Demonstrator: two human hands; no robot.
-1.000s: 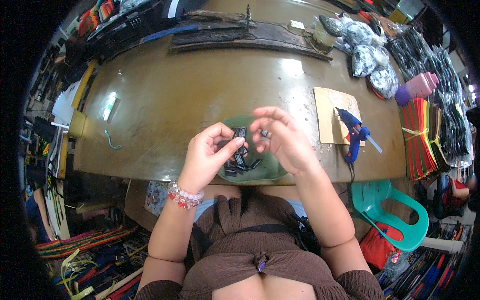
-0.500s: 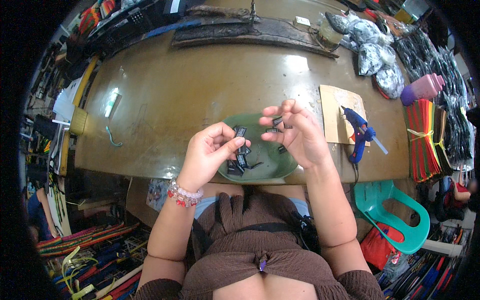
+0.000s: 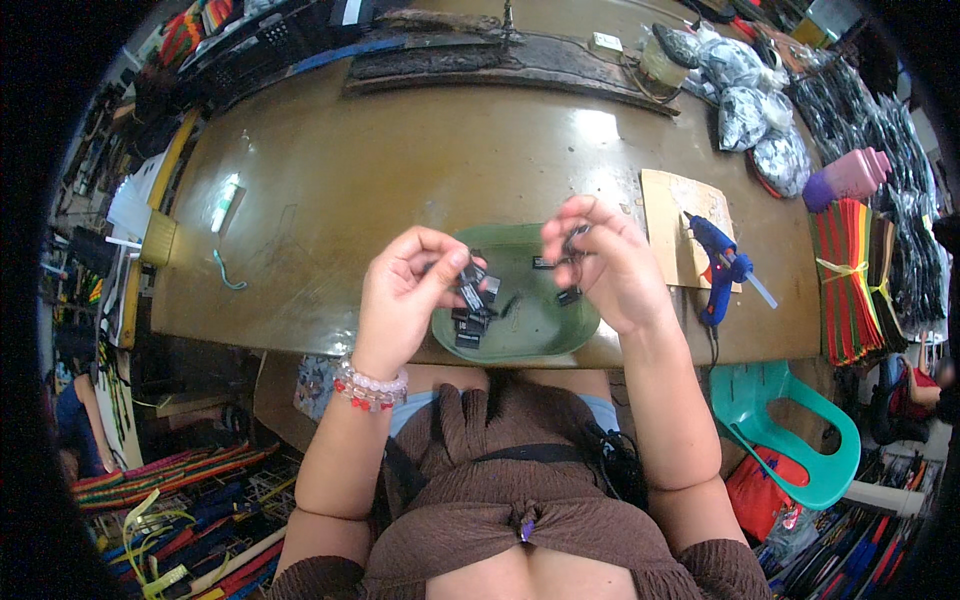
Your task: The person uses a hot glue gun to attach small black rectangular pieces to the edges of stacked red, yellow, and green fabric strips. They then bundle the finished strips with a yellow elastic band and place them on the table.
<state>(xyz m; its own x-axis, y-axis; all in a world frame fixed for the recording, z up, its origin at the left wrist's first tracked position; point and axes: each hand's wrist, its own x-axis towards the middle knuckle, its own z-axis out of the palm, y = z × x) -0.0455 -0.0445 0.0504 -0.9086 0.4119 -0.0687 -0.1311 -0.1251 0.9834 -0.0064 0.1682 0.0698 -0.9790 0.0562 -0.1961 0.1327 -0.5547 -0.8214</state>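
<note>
My left hand (image 3: 400, 295) is closed, thumb against fingers, above the left side of a green oval tray (image 3: 550, 338). Small black labels with white print (image 3: 473, 292) show at its fingertips, partly behind the fingers. More black labels (image 3: 468, 330) lie loosely piled in the tray beneath that hand. Over the tray's right side, the curled fingers of my right hand (image 3: 625, 265) hold a small black label (image 3: 574, 242). Another label (image 3: 543, 263) shows in the tray next to those fingers.
On the right, a blue glue gun (image 3: 715, 265) lies on a piece of cardboard (image 3: 665, 220). Beyond it are a striped fabric bundle (image 3: 842, 280), a pink-purple bottle (image 3: 848, 178) and plastic-wrapped packs (image 3: 755, 120). A white-green tube (image 3: 225, 203) lies at left. A green chair (image 3: 835, 440) stands by the table's edge.
My left hand has tilted and shifted slightly left, its fingertips rising. My right hand's fingers have curled inward around the label, and that hand has moved slightly right.
</note>
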